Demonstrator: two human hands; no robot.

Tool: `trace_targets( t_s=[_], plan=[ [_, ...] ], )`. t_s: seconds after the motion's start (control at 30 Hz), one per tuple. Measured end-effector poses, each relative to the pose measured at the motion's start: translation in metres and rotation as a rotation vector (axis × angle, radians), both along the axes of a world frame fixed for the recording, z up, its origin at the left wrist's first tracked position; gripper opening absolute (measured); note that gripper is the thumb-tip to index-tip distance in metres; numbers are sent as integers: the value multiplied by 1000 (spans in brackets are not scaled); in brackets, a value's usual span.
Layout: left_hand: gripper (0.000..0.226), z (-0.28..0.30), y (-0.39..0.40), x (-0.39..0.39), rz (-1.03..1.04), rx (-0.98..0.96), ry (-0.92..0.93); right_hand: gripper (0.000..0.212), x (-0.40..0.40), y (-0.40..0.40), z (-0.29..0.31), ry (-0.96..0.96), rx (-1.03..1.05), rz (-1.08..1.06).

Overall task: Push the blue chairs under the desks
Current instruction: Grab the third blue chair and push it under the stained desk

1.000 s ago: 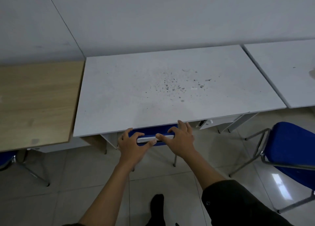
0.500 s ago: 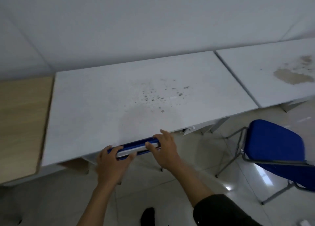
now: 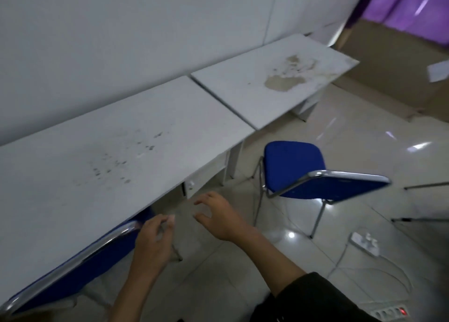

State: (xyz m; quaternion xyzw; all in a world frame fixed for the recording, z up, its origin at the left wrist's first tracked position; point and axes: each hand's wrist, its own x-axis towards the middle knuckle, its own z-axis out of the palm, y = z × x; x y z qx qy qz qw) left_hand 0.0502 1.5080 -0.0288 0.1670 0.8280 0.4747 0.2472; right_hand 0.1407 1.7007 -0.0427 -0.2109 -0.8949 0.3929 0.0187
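Observation:
A blue chair (image 3: 73,270) sits tucked under the speckled white desk (image 3: 102,166), only its chrome-edged backrest showing along the desk's front edge. My left hand (image 3: 154,239) hovers at the right end of that backrest, fingers loosely curled, blurred, holding nothing. My right hand (image 3: 218,214) is off the chair, fingers spread in the air. A second blue chair (image 3: 291,163) stands out on the floor to the right, in front of the stained white desk (image 3: 264,83), its backrest (image 3: 340,185) turned toward me.
A white power strip (image 3: 364,244) with a cable lies on the tiled floor at the right, and another strip with a red switch (image 3: 388,313) sits near the bottom edge. A brown wall base and purple curtain are at the far right.
Both hands have come off the tucked chair's backrest. The view has swung right, bringing the second chair and the stained desk into full sight.

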Motion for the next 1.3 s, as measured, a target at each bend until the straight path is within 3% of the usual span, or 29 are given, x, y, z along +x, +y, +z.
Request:
trace_targets(
  t_s=[0.2,0.37,0.67,0.73,0.83,0.9,0.97,1.07,1.17,1.3],
  plan=[
    [15,8,124,76,-82,4,-44,37,103,125,9,-17,23,-172],
    [18,6,243,148,-282,21,-15,28,200,230,22,7,1,-386],
    [19,14,393,228,-571,100,54,28,306,343,9,16,-17,-704],
    [23,6,415,231,-583,81,99,28,314,358,3,14,-9,-749],
    [48,-14,463,230,-622,-4,139,30,317,394,-13,-51,85,-734],
    [49,-31,489,226,-623,-100,212,32,313,413,-23,-148,148,-694],
    [57,-42,501,226,-625,-214,327,39,310,419,-31,-254,187,-644],
    [77,-58,521,219,-538,-307,326,49,298,432,-49,-313,315,-645],
    [66,-63,537,211,-490,-306,400,39,286,443,-57,-196,434,-717],
    [52,-63,546,203,-501,-316,444,30,280,454,-60,-149,458,-632]
  ],
)
